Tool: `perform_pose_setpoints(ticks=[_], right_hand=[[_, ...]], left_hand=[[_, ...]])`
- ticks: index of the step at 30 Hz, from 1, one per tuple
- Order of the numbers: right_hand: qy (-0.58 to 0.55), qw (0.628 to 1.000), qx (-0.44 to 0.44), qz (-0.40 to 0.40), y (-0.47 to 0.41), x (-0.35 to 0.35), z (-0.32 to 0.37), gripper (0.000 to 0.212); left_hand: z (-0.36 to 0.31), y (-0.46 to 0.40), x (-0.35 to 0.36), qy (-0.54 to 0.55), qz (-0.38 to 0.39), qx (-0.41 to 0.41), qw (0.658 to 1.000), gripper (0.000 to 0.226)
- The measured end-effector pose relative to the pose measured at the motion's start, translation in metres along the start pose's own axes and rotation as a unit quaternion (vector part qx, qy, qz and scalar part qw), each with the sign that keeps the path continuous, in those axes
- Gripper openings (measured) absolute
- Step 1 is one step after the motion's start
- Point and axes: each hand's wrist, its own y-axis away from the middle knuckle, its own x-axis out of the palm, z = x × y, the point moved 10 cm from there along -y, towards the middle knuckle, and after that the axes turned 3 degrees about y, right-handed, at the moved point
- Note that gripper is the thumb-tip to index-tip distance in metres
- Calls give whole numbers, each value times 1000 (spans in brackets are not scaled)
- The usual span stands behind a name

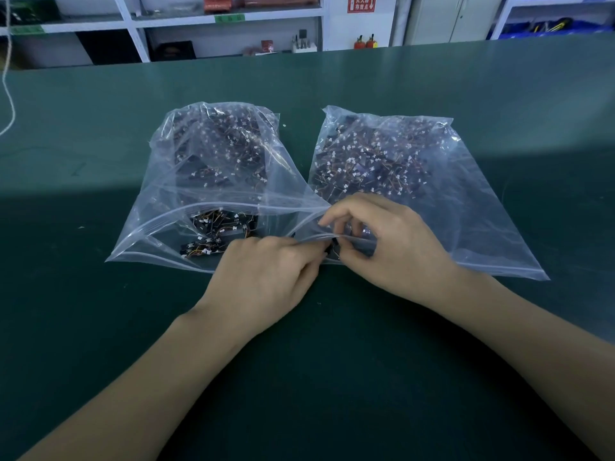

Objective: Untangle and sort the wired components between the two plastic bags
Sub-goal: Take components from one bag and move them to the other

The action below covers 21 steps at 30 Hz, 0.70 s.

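Two clear zip bags lie side by side on the green table, both full of small black wired components with white connectors. The left bag (pixel 156 227) gapes open toward me, and several components (pixel 216 224) show in its mouth. The right bag (pixel 466 207) lies flatter. My left hand (pixel 266 274) and my right hand (pixel 392 244) meet at the near left corner of the right bag's mouth. Both pinch a small black wired component (pixel 334 249) there, partly hidden by fingers and plastic.
The green table (pixel 100 327) stretches wide around the bags. A white cord (pixel 8 104) hangs at the far left. White shelving (pixel 229 24) with boxes and tools stands behind the table's far edge.
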Motion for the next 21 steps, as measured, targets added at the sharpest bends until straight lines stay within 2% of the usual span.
perform_pose_setpoints(ticks=[2,5,8,10,13,17,21], right_hand=[[-3,1000,4,1,0,-1,-1,33],[-2,1000,11,2,0,-1,-2,34],[-4,1000,15,3,1,-1,-3,34],[-2,1000,13,2,1,-1,-3,33],[1,1000,14,3,1,0,-3,33],[7,1000,14,10,0,1,-3,34],[14,1000,7,7,1,1,-1,33]], left_hand=[[1,2,-16,55,-55,4,997,24],[27,4,-38,64,-123,-70,988,25],[57,8,-31,-15,-89,-155,984,33],[70,13,-23,-40,-64,-183,980,31],[77,14,-23,-38,-54,-188,980,17],[81,12,-20,-55,-34,-190,980,29],[81,14,-19,-16,-34,-185,982,21]])
